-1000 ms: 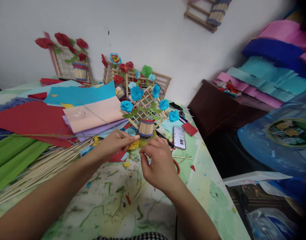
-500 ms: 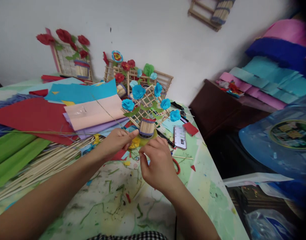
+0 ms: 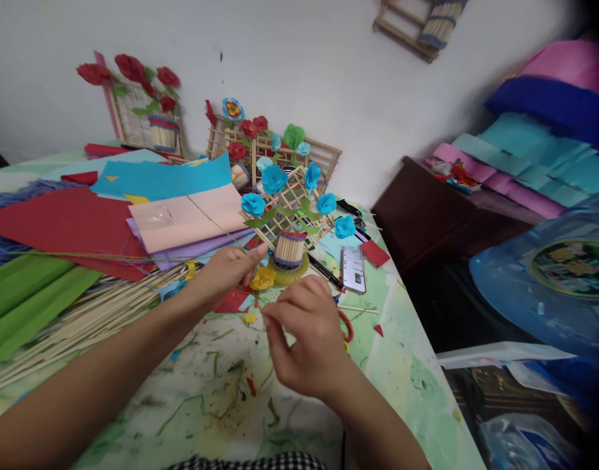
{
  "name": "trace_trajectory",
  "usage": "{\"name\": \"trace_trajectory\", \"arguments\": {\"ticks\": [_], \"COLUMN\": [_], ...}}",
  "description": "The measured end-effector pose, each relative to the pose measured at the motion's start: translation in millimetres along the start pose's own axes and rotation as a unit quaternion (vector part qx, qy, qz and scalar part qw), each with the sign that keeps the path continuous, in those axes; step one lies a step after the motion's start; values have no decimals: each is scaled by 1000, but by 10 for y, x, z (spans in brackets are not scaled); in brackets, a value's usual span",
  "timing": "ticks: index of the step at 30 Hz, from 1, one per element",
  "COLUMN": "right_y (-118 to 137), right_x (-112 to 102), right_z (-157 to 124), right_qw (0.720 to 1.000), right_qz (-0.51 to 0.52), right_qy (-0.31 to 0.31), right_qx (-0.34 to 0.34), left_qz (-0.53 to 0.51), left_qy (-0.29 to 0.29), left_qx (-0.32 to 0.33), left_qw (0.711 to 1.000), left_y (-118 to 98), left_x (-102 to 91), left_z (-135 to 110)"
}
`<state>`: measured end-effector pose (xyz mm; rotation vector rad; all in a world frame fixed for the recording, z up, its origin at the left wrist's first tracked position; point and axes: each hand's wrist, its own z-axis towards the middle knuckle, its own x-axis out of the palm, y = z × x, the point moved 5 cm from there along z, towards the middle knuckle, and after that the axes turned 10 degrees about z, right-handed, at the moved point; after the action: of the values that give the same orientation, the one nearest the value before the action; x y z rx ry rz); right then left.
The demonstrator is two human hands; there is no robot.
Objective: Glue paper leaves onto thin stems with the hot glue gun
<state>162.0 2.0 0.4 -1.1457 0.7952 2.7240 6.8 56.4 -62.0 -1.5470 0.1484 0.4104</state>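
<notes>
My left hand (image 3: 235, 267) is closed in a pinch around a thin green stem (image 3: 209, 217), which slants up and left over the paper sheets. At the stem's lower end, just below my fingers, a yellow paper flower (image 3: 263, 279) shows. Nearer to me, my right hand (image 3: 307, 333) has thumb and forefinger pressed together; whatever is between them is too small to make out. Behind both hands a bamboo-stick lattice (image 3: 280, 215) with blue paper flowers (image 3: 274, 179) and a small stick basket (image 3: 290, 249) leans up, beside a roll of yellowish tape (image 3: 284, 277).
Coloured paper sheets (image 3: 186, 219) and bundled thin sticks (image 3: 108, 310) lie left. To the right are a phone (image 3: 353, 271), a black pen (image 3: 326, 271) and red-handled scissors (image 3: 347, 324). Finished flower lattices (image 3: 143, 117) lean on the wall. Green scraps litter the tablecloth (image 3: 182, 372).
My right hand has moved down and left, away from the basket. The left hand has lifted slightly, and more of the yellow flower and tape roll shows. The view has shifted a little.
</notes>
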Motion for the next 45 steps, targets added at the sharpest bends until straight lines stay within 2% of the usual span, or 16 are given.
{"name": "trace_trajectory", "arguments": {"ticks": [3,6,10,17,22,27,29,34,40,43,45], "right_y": [-186,-366,-444,-470,-471,-585,-682,-804,-748,-697,-664], "right_x": [-83,-33,91,78,82,87,111,267,360,441,503], "right_z": [4,16,35,44,41,36,21,-34,-46,-59,-73], "right_qw": [994,987,985,986,986,971,943,816,751,692,646], "right_qz": [-20,-19,29,34,24,143,234,476,577,640,674], "right_qy": [-24,21,70,11,3,-2,-6,6,0,6,7], "right_qx": [101,158,156,165,165,193,235,329,321,333,358], "left_qz": [-19,-52,-68,-84,-108,-108,-130,-153,-168,-182,-169], "left_qy": [3,8,15,22,41,40,45,80,144,178,162], "left_qx": [3,6,8,-1,-3,-6,-4,-5,14,16,18], "left_qw": [1000,999,998,996,993,993,990,985,975,967,972], "left_y": [-27,-43,-26,4,18,25,5,-21,-31,-43,-38], "left_x": [-32,-45,-38,-40,-35,-47,-37,23,104,142,123], "left_z": [6,7,15,23,23,30,23,-3,-33,-53,-50]}}
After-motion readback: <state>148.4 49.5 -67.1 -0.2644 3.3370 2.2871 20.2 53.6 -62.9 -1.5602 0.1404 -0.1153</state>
